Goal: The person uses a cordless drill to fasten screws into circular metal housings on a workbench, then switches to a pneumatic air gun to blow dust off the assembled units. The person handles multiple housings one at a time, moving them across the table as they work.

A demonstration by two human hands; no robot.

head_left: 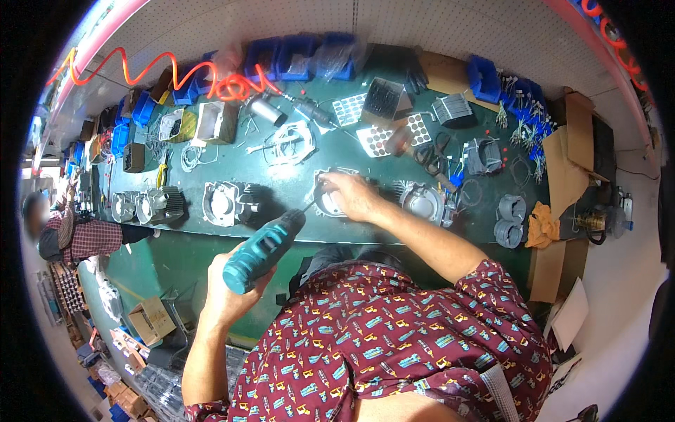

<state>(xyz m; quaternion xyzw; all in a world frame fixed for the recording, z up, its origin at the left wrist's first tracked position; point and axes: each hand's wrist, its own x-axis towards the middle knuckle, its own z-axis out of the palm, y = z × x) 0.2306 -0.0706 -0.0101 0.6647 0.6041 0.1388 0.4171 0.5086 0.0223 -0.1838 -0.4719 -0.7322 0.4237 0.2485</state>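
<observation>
My left hand is wrapped round the handle of a teal cordless screwdriver. Its long thin bit points up and right, with the tip at the left edge of a grey cast metal housing near the table's front edge. Over that housing lies my right hand, fingers bent down and closed on its upper part; the fingertips are partly hidden. Another metal housing stands to the left, and a finned housing sits just right of my right wrist.
Two more housings stand at the left of the green table. Blue bins line the back. An orange coiled hose hangs at the upper left. An orange cloth lies at the right. Another person is at far left.
</observation>
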